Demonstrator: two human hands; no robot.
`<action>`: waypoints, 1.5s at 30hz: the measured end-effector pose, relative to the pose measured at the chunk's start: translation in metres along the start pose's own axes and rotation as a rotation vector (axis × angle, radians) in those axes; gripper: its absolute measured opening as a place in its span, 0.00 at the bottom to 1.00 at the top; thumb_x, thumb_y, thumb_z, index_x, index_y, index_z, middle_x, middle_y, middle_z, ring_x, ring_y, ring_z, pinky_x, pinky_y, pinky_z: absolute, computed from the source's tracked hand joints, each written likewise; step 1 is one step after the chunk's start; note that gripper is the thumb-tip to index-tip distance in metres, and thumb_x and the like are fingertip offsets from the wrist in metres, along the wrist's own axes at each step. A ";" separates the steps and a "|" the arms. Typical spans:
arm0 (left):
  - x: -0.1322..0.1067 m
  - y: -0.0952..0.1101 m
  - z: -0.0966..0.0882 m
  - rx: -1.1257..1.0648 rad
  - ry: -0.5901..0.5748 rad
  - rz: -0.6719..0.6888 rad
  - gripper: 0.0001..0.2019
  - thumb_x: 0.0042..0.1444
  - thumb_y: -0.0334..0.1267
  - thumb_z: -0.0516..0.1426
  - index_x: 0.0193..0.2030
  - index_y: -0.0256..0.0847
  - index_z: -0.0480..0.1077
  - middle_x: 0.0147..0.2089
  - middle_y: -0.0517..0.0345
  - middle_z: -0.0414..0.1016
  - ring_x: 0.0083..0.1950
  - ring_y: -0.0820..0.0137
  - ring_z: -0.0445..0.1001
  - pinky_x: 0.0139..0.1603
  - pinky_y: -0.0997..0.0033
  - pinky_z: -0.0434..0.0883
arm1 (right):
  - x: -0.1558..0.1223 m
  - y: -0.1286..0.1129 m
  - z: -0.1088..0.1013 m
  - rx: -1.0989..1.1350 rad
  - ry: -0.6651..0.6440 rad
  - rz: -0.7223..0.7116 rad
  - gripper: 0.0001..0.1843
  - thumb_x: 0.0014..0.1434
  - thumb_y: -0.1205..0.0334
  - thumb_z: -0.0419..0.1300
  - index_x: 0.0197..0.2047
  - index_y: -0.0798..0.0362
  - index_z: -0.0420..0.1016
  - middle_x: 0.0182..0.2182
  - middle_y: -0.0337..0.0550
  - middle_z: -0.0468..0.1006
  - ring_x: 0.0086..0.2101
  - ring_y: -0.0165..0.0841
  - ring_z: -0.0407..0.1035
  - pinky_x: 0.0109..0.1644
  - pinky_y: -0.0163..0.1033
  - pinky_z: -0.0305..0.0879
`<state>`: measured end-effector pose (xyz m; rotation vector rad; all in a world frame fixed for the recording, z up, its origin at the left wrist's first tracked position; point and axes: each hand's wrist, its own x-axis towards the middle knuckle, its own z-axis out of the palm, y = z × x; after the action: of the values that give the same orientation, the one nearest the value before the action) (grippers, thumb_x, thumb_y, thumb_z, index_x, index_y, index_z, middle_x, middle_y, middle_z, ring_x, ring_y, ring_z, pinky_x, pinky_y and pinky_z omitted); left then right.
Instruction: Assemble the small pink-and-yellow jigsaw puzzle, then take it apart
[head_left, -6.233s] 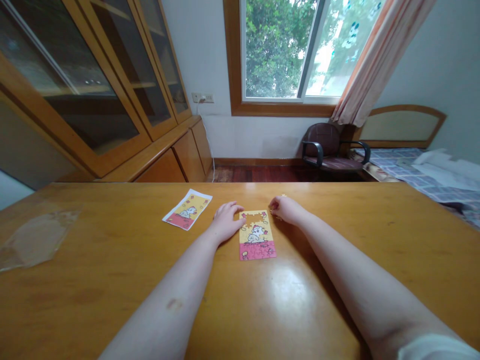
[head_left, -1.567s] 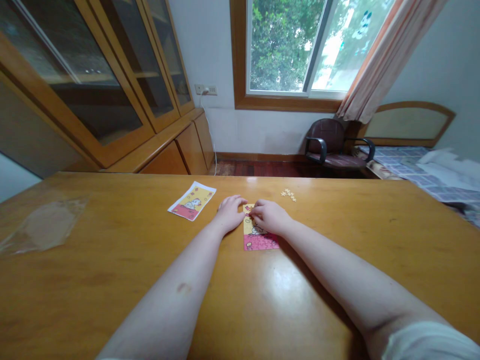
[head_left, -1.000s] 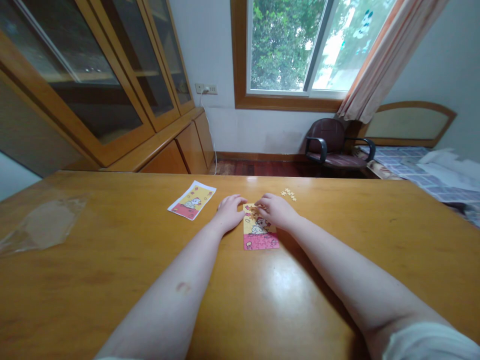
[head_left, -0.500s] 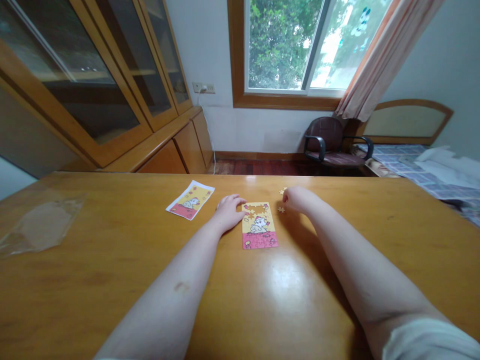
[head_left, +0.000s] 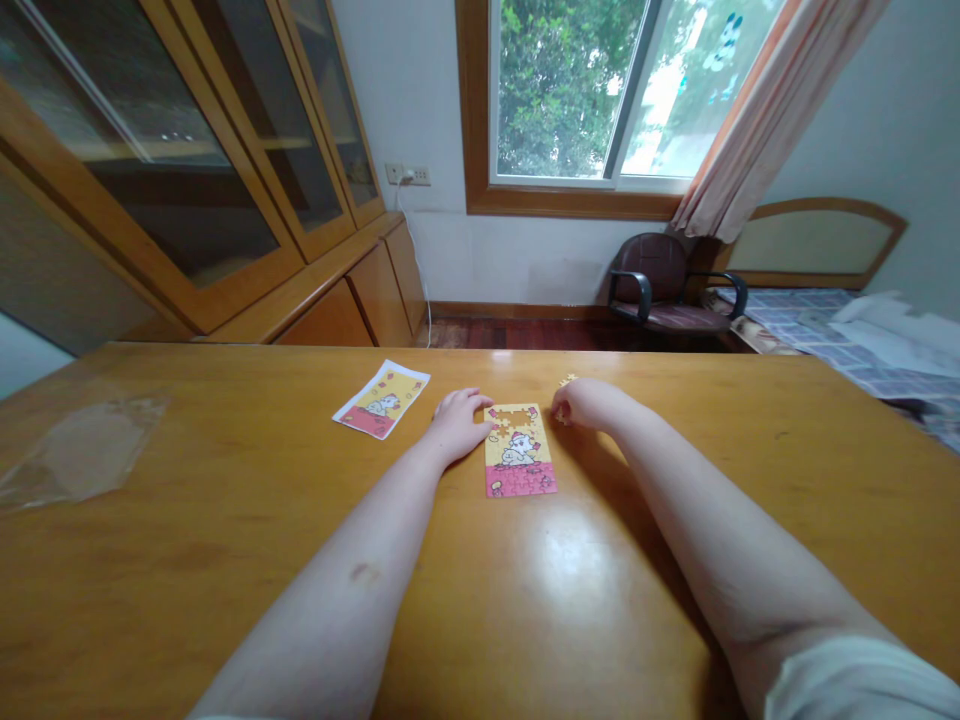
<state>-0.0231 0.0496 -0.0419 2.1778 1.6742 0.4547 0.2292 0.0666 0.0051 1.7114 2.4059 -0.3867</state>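
Yellow and pink card makes up the puzzle [head_left: 519, 462], which lies flat on the counter [head_left: 480, 620] between the person's two hands. Its long axis runs away from the person, and towards its far end a jagged opening lets brown wood show through. From where I stand, that opening lies to the left of the fingers of the right hand [head_left: 589, 403], close by and across the puzzle's right edge. Those fingers are bunched, tips down, just outside that edge. Loose pieces [head_left: 568, 379], small, pale and knobbly, show beyond the puzzle's far right corner and under the fingertips, though I cannot tell whether one is being pinched. Of the two, the left hand [head_left: 456, 425] is nearer to the puzzle: its thumb and fingers are spread in a loose curve at the left edge, seemingly touching it, with nothing visible in their grip.

Left of the puzzle, a paper picture [head_left: 382, 400] lies askew, white-bordered and printed in the same yellow and pink. Much farther left of the puzzle sits a plastic bag [head_left: 82, 445], see-through and wrinkled. Varnished wood, smooth and faintly streaked, surrounds the puzzle on every side.
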 end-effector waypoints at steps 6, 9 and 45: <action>0.000 0.000 0.000 0.007 0.002 0.007 0.22 0.51 0.47 0.58 0.53 0.46 0.72 0.64 0.51 0.63 0.66 0.56 0.59 0.67 0.52 0.56 | 0.002 0.000 0.000 -0.021 0.001 0.008 0.13 0.49 0.67 0.63 0.40 0.48 0.83 0.38 0.43 0.82 0.36 0.37 0.74 0.35 0.34 0.63; 0.000 0.000 0.000 0.006 0.003 0.005 0.22 0.51 0.47 0.58 0.53 0.46 0.73 0.64 0.50 0.63 0.66 0.56 0.59 0.67 0.53 0.55 | 0.002 -0.001 -0.002 -0.028 -0.034 0.038 0.13 0.49 0.66 0.64 0.40 0.50 0.83 0.37 0.45 0.82 0.35 0.37 0.74 0.35 0.34 0.63; 0.001 -0.001 0.000 0.016 -0.005 0.010 0.21 0.52 0.44 0.58 0.53 0.46 0.72 0.64 0.51 0.64 0.66 0.56 0.59 0.67 0.53 0.56 | 0.004 0.011 0.000 0.068 0.026 0.010 0.13 0.47 0.64 0.64 0.38 0.51 0.81 0.34 0.43 0.81 0.32 0.34 0.73 0.33 0.34 0.63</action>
<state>-0.0240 0.0506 -0.0422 2.1983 1.6704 0.4404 0.2381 0.0734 0.0032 1.7662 2.4282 -0.4531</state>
